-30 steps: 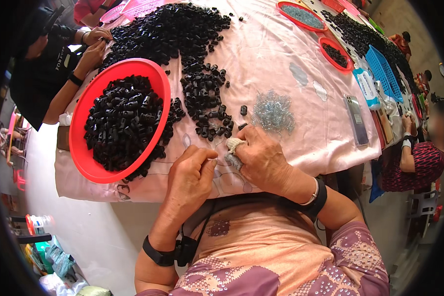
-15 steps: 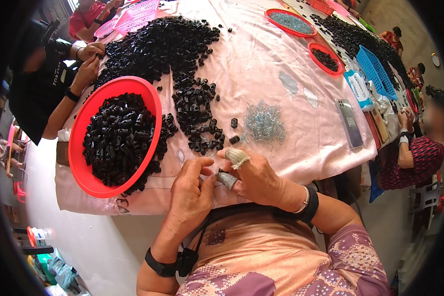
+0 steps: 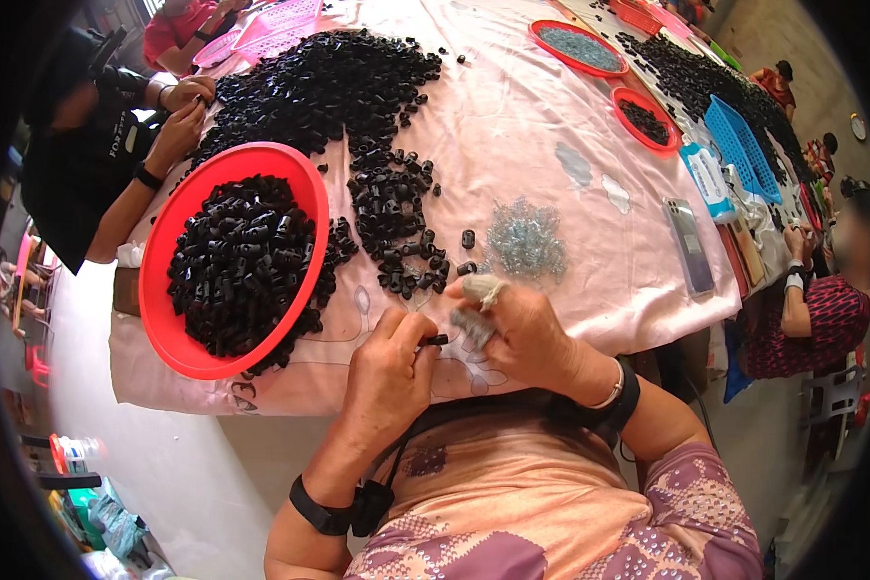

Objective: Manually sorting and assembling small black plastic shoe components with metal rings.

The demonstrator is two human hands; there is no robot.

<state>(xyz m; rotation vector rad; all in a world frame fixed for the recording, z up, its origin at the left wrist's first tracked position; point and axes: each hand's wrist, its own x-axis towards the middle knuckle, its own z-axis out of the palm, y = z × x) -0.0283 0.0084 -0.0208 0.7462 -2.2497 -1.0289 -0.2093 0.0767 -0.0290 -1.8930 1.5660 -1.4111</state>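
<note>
Pinching a small black plastic piece [image 3: 437, 340] between the fingertips of the left hand [image 3: 389, 365], closed around it just above the near edge of the table; right hand [image 3: 512, 327] just beside, fingers curled with the piece's other end at its cloth-wrapped fingertips [image 3: 474, 290], both hands meeting over the pink tablecloth [image 3: 512, 164]. Sitting left of the hands, a round red tray [image 3: 174, 329] heaped with more black pieces. Lying beyond the hands, a loose trail of black pieces [image 3: 396, 222] running up to a large black heap [image 3: 329, 87] in the middle of the cloth. Resting just past the right hand, a small pile of shiny metal bits [image 3: 524, 240]. Lying further right, a dark phone [image 3: 690, 246] flat on the cloth, then a blue basket [image 3: 744, 145] and two smaller red trays [image 3: 578, 46]. Working at the far left corner, another person's hands [image 3: 179, 121], dark sleeves, near the big heap
</note>
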